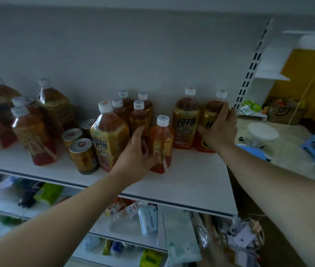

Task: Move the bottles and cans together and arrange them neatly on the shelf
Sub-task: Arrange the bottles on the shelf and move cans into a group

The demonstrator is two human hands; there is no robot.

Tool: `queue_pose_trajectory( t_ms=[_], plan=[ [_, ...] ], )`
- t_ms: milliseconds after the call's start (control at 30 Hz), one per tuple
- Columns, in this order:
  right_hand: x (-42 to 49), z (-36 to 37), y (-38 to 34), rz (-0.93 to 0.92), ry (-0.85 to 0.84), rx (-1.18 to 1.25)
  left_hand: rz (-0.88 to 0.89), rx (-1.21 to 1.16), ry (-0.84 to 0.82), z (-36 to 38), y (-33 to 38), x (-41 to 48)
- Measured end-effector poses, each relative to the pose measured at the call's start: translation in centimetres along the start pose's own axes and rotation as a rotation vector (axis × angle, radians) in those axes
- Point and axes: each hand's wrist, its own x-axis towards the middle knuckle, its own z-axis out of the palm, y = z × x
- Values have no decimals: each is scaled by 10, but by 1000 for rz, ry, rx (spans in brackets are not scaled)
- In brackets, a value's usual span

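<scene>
on the shelf (pixel 191 180), left hand (pixel 135 151) grips a small bottle (pixel 162 143), right hand (pixel 218 130) the end bottle (pixel 209 112); clusters stand apart, seemingly half done.

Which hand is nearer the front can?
Left. The left hand holds the small orange bottle, one bottle right of the front can; the right hand grips the far-right bottle.

Shelf board (pixel 191 182): white, flat, dark front edge. Load, left to right:
- A group of large bottles (pixel 33 135) with reddish-brown contents.
- 3 cans (pixel 83 155), upright, tabs up.
- 1 gold-labelled bottle (pixel 110 139), touching the front can.
- 4 small bottles (pixel 139 116), clustered against the back panel.
- Front small bottle (pixel 162 145), orange, standing ahead of that cluster.
- Inner bottle (pixel 186 124) and right-end bottle (pixel 210 110), gold-labelled, side by side.
</scene>
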Motion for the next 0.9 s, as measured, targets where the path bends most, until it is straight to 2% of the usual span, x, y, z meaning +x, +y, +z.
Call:
queue_pose_trajectory(
  t_ms=[67,133,233,333,433,500,600,667,900],
  plan=[
    [-10,-5,-21,-131,78,11,-1,-5,2,-15,-3,-11],
    [-24,-7,-52,-318,114,81,27,19,83,-31,-5,-22],
    [-47,-7,-103,-539,113,179,97,133,315,-60,-10,-37],
    [-65,1,-155,-654,42,255,49,199,413,-86,-30,-37],
    [-81,22,-197,-558,-315,313,-107,363,337,-104,-53,-27],
    [-87,38,-211,-459,-458,335,-145,478,217,-113,-72,-21],
    [-93,56,-212,-386,-468,336,-150,537,14,-122,-104,-12],
    [-98,65,-205,-348,-480,322,-99,605,-58,-122,-119,-11],
    [-122,57,-174,-322,-279,340,0,695,74,-118,-121,-13]
  ],
)
